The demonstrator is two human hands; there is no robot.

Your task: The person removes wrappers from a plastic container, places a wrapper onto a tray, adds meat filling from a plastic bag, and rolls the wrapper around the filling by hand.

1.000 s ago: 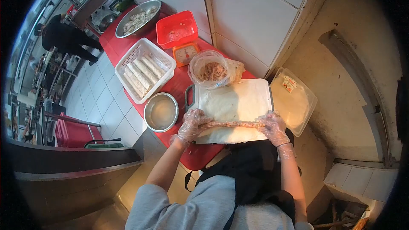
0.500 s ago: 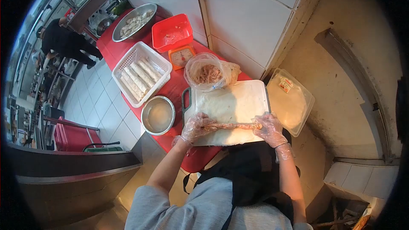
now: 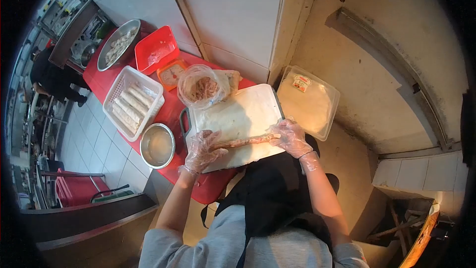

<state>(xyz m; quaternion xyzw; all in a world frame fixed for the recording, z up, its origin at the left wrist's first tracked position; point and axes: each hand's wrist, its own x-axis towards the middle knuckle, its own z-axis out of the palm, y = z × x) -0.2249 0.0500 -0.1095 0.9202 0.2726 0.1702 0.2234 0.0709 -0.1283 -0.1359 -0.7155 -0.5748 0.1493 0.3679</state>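
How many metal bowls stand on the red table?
2: a small bowl with cloudy liquid near the left hand, and a large bowl with pale pieces at the far end of the table. Another may be hidden.

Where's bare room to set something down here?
Red table: mostly bare at the near corner, bordered by cutting board and left hand; a smaller patch between white basket and large metal bowl. Crowded: along the tiled wall, where red tray, kitchen scale and plastic bag cluster.
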